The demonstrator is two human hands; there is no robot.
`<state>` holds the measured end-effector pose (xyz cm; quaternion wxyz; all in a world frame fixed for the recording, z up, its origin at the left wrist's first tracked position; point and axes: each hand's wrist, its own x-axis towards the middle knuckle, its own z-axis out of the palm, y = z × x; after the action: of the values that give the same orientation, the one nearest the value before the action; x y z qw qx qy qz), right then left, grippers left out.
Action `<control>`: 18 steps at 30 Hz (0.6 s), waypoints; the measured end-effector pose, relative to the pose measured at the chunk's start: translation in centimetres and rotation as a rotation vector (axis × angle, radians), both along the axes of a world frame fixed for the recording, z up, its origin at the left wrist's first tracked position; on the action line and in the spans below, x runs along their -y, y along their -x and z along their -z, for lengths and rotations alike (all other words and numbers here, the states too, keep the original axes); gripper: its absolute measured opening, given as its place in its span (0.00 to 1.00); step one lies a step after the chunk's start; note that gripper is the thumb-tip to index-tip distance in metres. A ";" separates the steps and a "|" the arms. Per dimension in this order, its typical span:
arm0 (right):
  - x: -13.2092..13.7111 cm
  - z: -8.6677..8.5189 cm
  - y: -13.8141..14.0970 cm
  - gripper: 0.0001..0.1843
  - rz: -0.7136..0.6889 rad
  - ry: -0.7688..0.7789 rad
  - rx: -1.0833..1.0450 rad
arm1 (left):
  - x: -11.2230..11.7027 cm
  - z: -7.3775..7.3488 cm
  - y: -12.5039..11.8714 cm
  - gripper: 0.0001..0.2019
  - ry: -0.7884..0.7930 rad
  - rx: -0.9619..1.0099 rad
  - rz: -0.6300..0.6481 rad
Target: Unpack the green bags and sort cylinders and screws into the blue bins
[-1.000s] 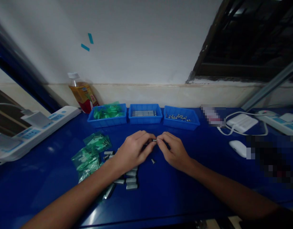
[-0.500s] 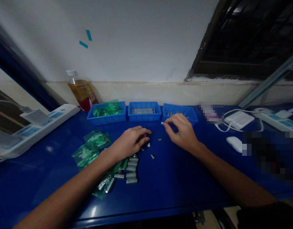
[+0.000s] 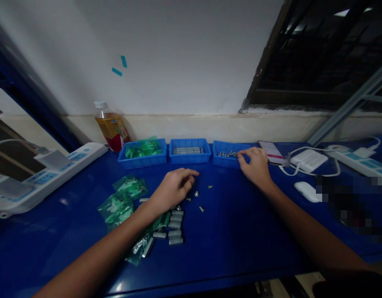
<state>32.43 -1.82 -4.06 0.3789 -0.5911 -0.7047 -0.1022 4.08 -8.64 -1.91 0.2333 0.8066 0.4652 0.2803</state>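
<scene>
My left hand [image 3: 172, 188] is just above the blue tabletop with its index finger stretched out and the other fingers bent; nothing shows in it. Below and beside it lie a few loose screws [image 3: 202, 209], short grey metal bars [image 3: 175, 225] and green plastic packets [image 3: 118, 203]. My right hand [image 3: 255, 165] is at the right end of a blue bin of screws [image 3: 230, 163], thumb and index finger pinched together at its rim. Whatever is between those fingertips is too small to make out.
A blue bin of metal bars [image 3: 190, 158] stands in the middle, beside a blue bin of green packets [image 3: 143, 161]. Behind are a drink bottle [image 3: 112, 128] and the wall. Power strips [image 3: 51, 174] flank the table. A phone [image 3: 271, 152] and white charger [image 3: 309, 160] lie right.
My right hand has moved right, to the bin of screws; the screw seen in its fingertips earlier is no longer visible. My left hand stays near the same place, index finger straighter. The view has shifted slightly.
</scene>
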 end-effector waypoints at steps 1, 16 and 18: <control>0.4 -0.3 0.4 0.11 -0.010 -0.017 0.003 | 0.1 -0.1 -0.1 0.13 0.061 0.084 -0.014; 7.9 -0.7 8.0 0.03 -0.682 -0.040 0.030 | 1.3 -0.7 -2.1 0.13 0.541 0.572 0.061; 7.8 -0.7 7.8 0.02 -0.666 -0.030 0.001 | 1.3 -0.6 -2.0 0.13 0.486 0.529 0.066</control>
<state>24.66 -9.59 -3.40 0.3997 -0.3228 -0.8578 0.0167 6.13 -9.98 -1.33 0.5396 0.6417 0.4154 0.3530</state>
